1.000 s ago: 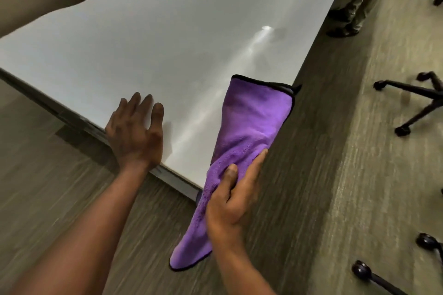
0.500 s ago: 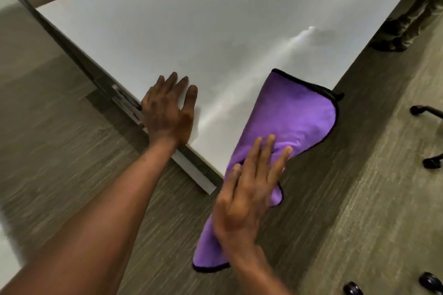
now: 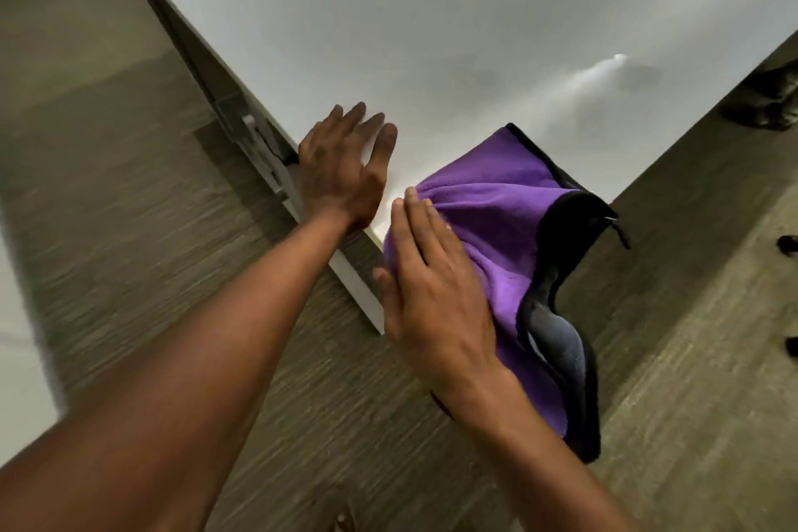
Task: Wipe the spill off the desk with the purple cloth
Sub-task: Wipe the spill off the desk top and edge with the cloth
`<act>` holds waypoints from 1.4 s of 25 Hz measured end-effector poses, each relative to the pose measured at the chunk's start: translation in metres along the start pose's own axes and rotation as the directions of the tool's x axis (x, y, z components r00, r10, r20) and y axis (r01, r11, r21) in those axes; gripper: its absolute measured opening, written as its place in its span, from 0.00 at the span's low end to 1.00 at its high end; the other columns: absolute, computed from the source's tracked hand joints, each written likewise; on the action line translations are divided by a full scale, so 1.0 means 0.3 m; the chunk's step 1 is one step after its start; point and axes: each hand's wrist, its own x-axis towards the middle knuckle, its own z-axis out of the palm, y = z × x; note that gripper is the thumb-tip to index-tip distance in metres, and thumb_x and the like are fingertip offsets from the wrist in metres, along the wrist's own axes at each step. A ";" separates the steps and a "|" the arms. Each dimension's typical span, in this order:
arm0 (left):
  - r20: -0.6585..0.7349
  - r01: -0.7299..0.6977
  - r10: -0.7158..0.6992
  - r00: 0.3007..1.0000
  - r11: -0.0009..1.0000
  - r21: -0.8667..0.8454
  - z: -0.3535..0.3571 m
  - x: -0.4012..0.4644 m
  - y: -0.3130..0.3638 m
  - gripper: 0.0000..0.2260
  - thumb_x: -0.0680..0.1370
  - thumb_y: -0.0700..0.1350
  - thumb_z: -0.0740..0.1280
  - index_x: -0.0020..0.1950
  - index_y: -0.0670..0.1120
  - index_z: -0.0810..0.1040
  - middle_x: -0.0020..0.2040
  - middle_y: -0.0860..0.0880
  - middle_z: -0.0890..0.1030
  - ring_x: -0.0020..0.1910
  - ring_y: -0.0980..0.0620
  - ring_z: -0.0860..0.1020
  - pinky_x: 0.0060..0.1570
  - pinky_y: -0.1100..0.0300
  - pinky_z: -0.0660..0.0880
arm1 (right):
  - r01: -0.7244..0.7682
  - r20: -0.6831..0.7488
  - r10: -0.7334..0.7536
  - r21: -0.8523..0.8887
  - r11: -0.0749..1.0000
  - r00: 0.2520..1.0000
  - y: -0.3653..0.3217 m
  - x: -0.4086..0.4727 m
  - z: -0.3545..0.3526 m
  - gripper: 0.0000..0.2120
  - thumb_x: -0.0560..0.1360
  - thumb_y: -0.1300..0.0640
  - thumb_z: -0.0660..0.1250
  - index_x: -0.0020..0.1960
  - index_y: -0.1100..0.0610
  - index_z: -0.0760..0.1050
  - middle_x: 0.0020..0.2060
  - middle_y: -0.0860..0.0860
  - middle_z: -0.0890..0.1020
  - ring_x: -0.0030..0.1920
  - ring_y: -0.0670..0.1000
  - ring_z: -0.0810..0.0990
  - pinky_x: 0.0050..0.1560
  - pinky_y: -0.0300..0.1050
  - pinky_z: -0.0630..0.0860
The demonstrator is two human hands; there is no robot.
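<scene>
the left hand (image 3: 345, 168) is laid flat on the near edge of the desk (image 3: 432, 13), fingers straight and spread, nothing held; judged to be a brace that steadies the body while the other arm works. just to its right, the right hand (image 3: 436, 289) is pressed palm-down on the purple cloth (image 3: 496, 203), fingers straight and together, no curl round the fabric seen; the flat press is judged to spread load over the cloth for wiping. the cloth is draped over the desk's near corner: its far part is spread on the white top, the rest hangs off the edge toward the floor (image 3: 151, 272), grey underside and black hem showing. further right on the top, a pale streak (image 3: 600, 69) is noted, well apart from the cloth; spill or glare cannot be told. no containers are seen. at the far right edge, a person's shoe (image 3: 760, 112) is partly visible on the floor.
</scene>
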 end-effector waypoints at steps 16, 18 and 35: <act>0.012 -0.008 0.009 1.000 0.999 -0.039 0.002 0.003 -0.015 0.30 0.80 0.65 0.47 0.72 0.53 0.77 0.77 0.51 0.71 0.79 0.50 0.62 0.77 0.49 0.54 | -0.050 -0.037 0.037 -0.510 0.859 0.999 0.056 -0.038 0.054 0.34 0.80 0.49 0.64 0.83 0.49 0.57 0.82 0.54 0.63 0.74 0.61 0.65 0.66 0.58 0.67; 0.019 -0.005 0.006 1.000 0.999 -0.034 0.002 -0.003 -0.014 0.31 0.80 0.66 0.46 0.72 0.53 0.76 0.77 0.51 0.70 0.79 0.50 0.61 0.77 0.49 0.53 | -0.048 -0.036 0.036 -0.450 0.892 0.999 0.085 -0.090 0.045 0.37 0.78 0.48 0.70 0.83 0.46 0.58 0.83 0.51 0.62 0.79 0.59 0.64 0.70 0.57 0.64; 0.270 -0.140 0.164 0.949 0.985 -0.104 -0.107 -0.013 -0.037 0.47 0.72 0.76 0.30 0.81 0.55 0.62 0.83 0.47 0.56 0.82 0.48 0.51 0.79 0.47 0.49 | -0.189 0.134 0.231 -0.268 0.945 0.964 -0.015 0.078 0.034 0.35 0.84 0.41 0.53 0.85 0.45 0.39 0.85 0.48 0.41 0.84 0.58 0.41 0.83 0.61 0.46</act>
